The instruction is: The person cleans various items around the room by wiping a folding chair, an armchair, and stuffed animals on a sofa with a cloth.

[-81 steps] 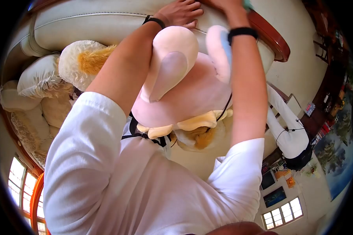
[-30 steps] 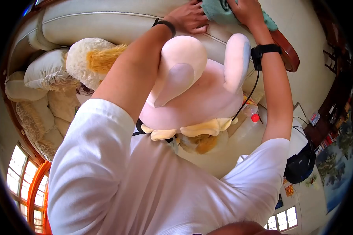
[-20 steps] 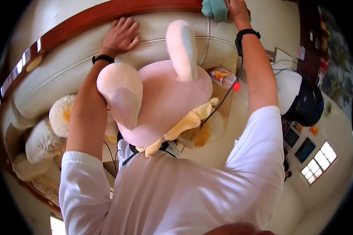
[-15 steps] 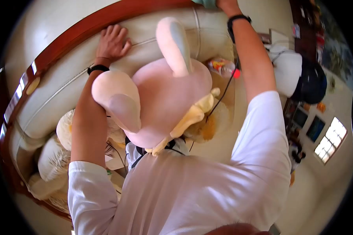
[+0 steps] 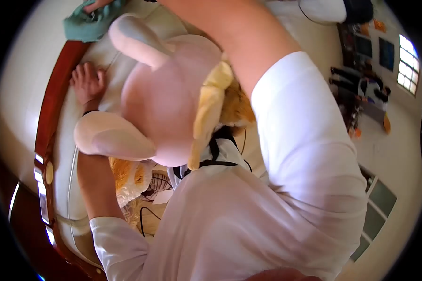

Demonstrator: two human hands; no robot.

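Observation:
My right hand [image 5: 97,4], cut off by the top edge, presses on a green cloth [image 5: 83,27]. The cloth lies bunched over the upper end of the sofa's reddish wooden rail [image 5: 56,91]. Fingers spread, my left hand [image 5: 87,85] lies flat on the cream sofa backrest [image 5: 66,136], close to the rail. Between my arms is a large pink plush toy [image 5: 169,93] with two long ears and a yellow-tan strip along its side. It hides part of the sofa and of my left forearm.
Below my left arm is an orange and white plush toy [image 5: 126,180]; a dark cord [image 5: 142,220] is near it. Farther right are people [image 5: 373,91] in the room, a bright window [image 5: 407,63] and a glass-panelled cabinet [image 5: 377,210].
My right hand and the green cloth have shifted left along the wooden rail, and my right arm now reaches across. The view has turned. My left hand stays flat on the backrest.

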